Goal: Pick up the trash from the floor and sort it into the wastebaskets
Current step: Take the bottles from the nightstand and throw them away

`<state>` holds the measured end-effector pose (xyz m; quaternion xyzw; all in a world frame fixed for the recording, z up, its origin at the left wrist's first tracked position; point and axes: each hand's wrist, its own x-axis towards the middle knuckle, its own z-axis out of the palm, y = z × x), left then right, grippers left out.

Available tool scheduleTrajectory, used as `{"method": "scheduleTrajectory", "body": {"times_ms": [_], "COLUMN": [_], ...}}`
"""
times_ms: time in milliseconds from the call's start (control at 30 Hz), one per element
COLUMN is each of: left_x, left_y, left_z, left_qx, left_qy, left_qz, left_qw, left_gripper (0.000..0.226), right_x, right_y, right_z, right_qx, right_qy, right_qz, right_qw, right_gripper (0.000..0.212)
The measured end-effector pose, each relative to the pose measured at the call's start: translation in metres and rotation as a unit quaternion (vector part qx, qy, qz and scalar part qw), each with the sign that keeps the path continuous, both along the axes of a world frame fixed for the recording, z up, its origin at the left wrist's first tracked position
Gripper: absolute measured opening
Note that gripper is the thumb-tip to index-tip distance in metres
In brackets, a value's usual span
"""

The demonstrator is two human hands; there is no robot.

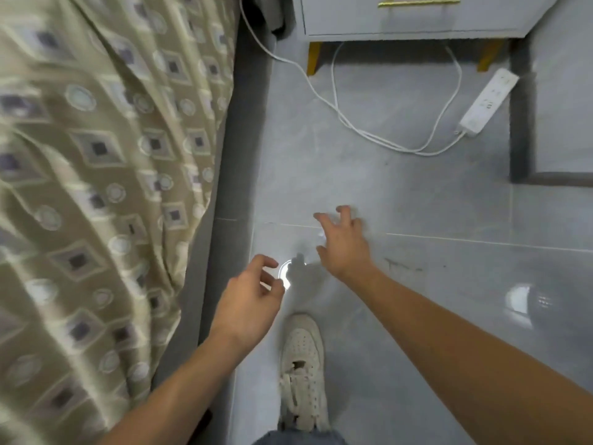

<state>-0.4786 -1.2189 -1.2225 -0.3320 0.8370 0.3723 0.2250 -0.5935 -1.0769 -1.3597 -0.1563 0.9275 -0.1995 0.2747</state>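
Observation:
My left hand [248, 295] hangs over the grey tiled floor [401, 194] beside the bed, fingers loosely curled and holding nothing. My right hand [341, 242] reaches further forward over the tiles with fingers spread, also holding nothing. No trash or wastebasket shows in this view. A bright round light reflection lies on the tile between the two hands.
A bed with a patterned beige cover [96, 187] fills the left side. A white nightstand [417, 17] stands at the far end, with a white power strip [489, 102] and its cable [369, 130] on the floor. My white shoe [303, 370] steps forward below the hands.

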Motion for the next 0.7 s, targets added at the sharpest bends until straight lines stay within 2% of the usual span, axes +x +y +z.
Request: {"method": "scheduleTrajectory", "body": {"times_ms": [133, 200, 267, 333, 433, 500, 533, 600, 700], "left_x": [0.016, 0.024, 0.034, 0.041, 0.037, 0.030, 0.027, 0.026, 0.011], "left_y": [-0.010, -0.003, 0.011, 0.034, 0.086, 0.131, 0.154, 0.201, 0.280], "left_z": [-0.015, -0.012, 0.002, 0.022, 0.063, 0.088, 0.098, 0.106, 0.135], "left_qx": [0.015, 0.020, 0.022, 0.028, 0.082, 0.101, 0.104, 0.104, 0.116], "left_qy": [-0.013, -0.035, -0.051, -0.058, -0.077, -0.078, -0.071, -0.062, -0.038], "left_qz": [0.005, -0.013, -0.028, -0.054, -0.109, -0.162, -0.179, -0.215, -0.257], "left_qw": [1.000, 0.999, 0.998, 0.996, 0.988, 0.979, 0.976, 0.969, 0.959], "left_gripper": [0.015, 0.013, 0.011, 0.011, 0.015, 0.021, 0.029, 0.027, 0.032], "right_x": [0.000, 0.014, 0.041, 0.076, 0.135, 0.175, 0.194, 0.234, 0.296], "right_y": [0.002, 0.031, 0.070, 0.121, 0.219, 0.293, 0.333, 0.413, 0.518], "right_z": [-0.044, -0.050, -0.040, -0.006, 0.075, 0.134, 0.164, 0.215, 0.269], "right_qx": [0.119, 0.142, 0.111, 0.056, -0.002, -0.015, -0.011, 0.015, 0.079], "right_qy": [0.027, -0.016, -0.057, -0.095, -0.115, -0.085, -0.061, -0.005, 0.052], "right_qz": [0.136, 0.125, 0.059, -0.032, -0.157, -0.251, -0.302, -0.404, -0.535], "right_qw": [0.983, 0.982, 0.991, 0.993, 0.981, 0.964, 0.951, 0.914, 0.840], "right_gripper": [0.037, 0.028, 0.021, 0.015, 0.012, 0.010, 0.009, 0.008, 0.009]}}
